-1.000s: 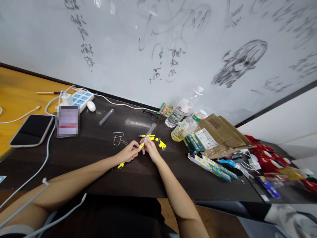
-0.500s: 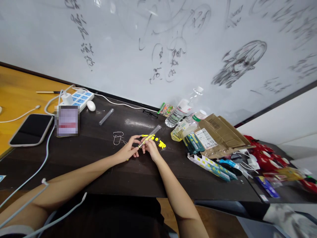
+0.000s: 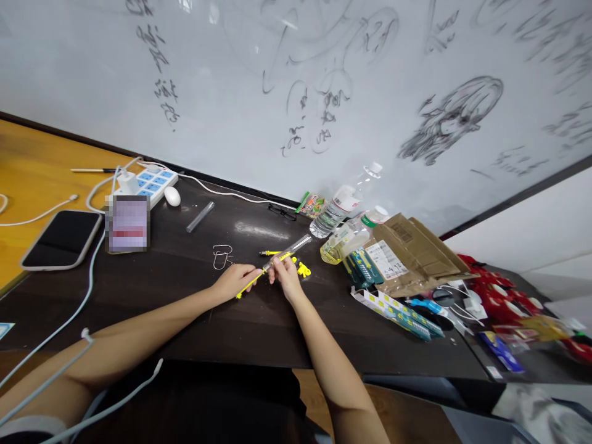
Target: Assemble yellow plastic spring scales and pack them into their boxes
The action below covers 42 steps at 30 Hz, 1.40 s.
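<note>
1. A slim clear tube (image 3: 301, 243), smooth and glossy like plastic, is held above the middle of the desk (image 3: 259, 345), whose surface is dark and wood-grained. Its free end is pointed toward the far edge.
2. A thin, straight yellow rod (image 3: 244, 290) is lined up with the tube's near end, its tip left jutting toward the near edge. Yellow is also seen within the tube; whether it belongs to the same rod cannot be told.
3. By the left hand (image 3: 238, 282), the rod is gripped between thumb and curled fingers, with the back of the hand turned up.
4. By the right hand (image 3: 285, 279), the tube is pinched near its lower end, the forearm being reached in from the near edge.
5. Small, chunky yellow pieces (image 3: 303, 269) are scattered just beyond the right hand. A bent, thin wire piece (image 3: 222, 256) is found left of the hands, and a second clear tube (image 3: 200, 217) is laid closer to the far edge.
6. Compared with half a second ago, the left hand is drawn back toward the near edge, more of the rod is exposed, and the held tube is tilted flatter.
</note>
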Each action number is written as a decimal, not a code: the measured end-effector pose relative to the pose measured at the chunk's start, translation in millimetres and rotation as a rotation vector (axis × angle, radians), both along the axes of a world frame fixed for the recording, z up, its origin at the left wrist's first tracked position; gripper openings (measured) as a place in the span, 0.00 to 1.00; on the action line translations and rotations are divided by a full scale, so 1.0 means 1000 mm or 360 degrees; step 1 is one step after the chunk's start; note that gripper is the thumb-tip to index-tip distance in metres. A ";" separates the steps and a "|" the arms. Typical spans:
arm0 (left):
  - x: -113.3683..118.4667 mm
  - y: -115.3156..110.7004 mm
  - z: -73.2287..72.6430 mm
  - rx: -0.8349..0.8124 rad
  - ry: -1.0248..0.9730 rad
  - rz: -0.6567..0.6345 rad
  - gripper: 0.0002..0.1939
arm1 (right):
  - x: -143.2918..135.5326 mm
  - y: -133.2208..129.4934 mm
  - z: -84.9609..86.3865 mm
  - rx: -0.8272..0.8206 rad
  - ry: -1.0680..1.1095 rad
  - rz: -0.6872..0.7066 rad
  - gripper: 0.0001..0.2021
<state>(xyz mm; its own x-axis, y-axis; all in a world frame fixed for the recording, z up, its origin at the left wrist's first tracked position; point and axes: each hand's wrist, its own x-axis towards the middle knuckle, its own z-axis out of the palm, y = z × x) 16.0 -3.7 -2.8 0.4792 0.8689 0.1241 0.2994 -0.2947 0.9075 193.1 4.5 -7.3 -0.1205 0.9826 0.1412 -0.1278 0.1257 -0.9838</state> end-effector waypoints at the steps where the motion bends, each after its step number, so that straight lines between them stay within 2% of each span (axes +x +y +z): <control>1: 0.000 0.000 0.000 -0.0023 -0.0031 0.0009 0.23 | 0.000 0.000 0.001 0.0008 -0.0012 0.0010 0.16; 10: 0.004 -0.005 -0.001 -0.0115 -0.0118 -0.0020 0.21 | -0.002 -0.002 -0.002 -0.0084 0.0069 0.0126 0.16; 15: 0.004 -0.005 0.002 -0.0217 -0.0273 0.0236 0.16 | -0.010 -0.009 -0.001 -0.0175 0.0053 0.0399 0.16; 19: 0.002 0.000 0.000 -0.0212 -0.0322 0.0456 0.15 | -0.015 -0.014 0.000 -0.0151 0.0080 0.0560 0.17; 25: 0.001 0.004 -0.003 -0.0208 -0.0351 0.0580 0.15 | -0.016 -0.016 0.003 -0.0165 0.0110 0.0679 0.17; 35: 0.004 0.008 -0.008 -0.0334 -0.0518 0.0480 0.17 | -0.015 -0.014 0.000 -0.0173 0.0221 0.0690 0.14; 42: 0.007 0.006 -0.009 -0.0444 -0.0456 -0.0009 0.18 | 0.010 -0.004 0.018 -0.0100 0.0285 0.0292 0.15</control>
<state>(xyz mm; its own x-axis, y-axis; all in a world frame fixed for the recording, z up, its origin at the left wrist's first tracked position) 22.6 2.6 -11.4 0.4641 0.8857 0.0129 0.0214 -0.0258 0.9994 202.7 0.3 10.3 -0.2759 0.9542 0.1155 -0.3154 0.0236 -0.9487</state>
